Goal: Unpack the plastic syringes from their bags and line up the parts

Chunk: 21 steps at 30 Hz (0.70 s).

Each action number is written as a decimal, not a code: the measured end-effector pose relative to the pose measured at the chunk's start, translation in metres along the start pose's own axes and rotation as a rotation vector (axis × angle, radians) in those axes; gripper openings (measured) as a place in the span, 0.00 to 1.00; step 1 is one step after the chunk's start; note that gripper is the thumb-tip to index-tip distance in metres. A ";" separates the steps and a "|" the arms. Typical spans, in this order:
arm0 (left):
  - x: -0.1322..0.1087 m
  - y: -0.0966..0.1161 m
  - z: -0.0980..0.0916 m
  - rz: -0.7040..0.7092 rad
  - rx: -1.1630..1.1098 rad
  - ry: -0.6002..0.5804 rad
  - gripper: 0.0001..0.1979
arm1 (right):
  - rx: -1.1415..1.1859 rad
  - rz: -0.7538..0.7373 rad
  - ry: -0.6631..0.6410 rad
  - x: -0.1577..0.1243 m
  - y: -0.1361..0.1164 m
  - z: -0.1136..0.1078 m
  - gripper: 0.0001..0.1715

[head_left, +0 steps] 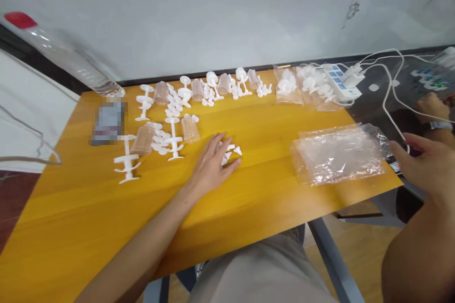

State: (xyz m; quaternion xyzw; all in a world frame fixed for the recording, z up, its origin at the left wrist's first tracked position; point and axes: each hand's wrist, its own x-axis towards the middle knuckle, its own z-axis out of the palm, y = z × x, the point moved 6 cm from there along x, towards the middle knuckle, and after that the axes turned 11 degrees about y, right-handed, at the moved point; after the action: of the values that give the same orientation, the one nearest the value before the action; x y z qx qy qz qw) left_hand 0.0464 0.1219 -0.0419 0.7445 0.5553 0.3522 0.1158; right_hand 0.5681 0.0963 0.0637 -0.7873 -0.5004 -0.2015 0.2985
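Head camera view: the wearer's left hand (pixel 209 169) rested palm down on the wooden surface (pixel 159 227), its grip loosely open, thumb and fingers curved around small white pieces (pixel 237 151). At right, the right hand (pixel 430 165) hovered just beside a clear plastic bag (pixel 341 156); whether its grip held the bag's edge could not be told. Beyond and to the left of the small pieces, white crossbarred stems (pixel 173 126), clear ribbed cups (pixel 191 129) and white disc clusters (pixel 161 144) lay in two rows. Near the whiteboard (pixel 213 19) sat filled bags (pixel 286 85) and a power strip (pixel 340 79). A red-capped bottle (pixel 78 65) stood at far left; a co-worker's hand (pixel 430 105) showed at far right.
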 end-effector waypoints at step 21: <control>-0.021 -0.023 -0.036 -0.088 -0.019 0.048 0.16 | 0.410 -0.650 -0.737 -0.169 -0.337 0.079 0.18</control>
State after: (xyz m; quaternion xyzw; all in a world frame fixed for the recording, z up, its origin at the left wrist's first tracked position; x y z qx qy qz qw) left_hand 0.0025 0.1037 -0.0371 0.7096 0.5868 0.3696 0.1251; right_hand 0.1927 0.1454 -0.0084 -0.5358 -0.8193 0.1084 0.1730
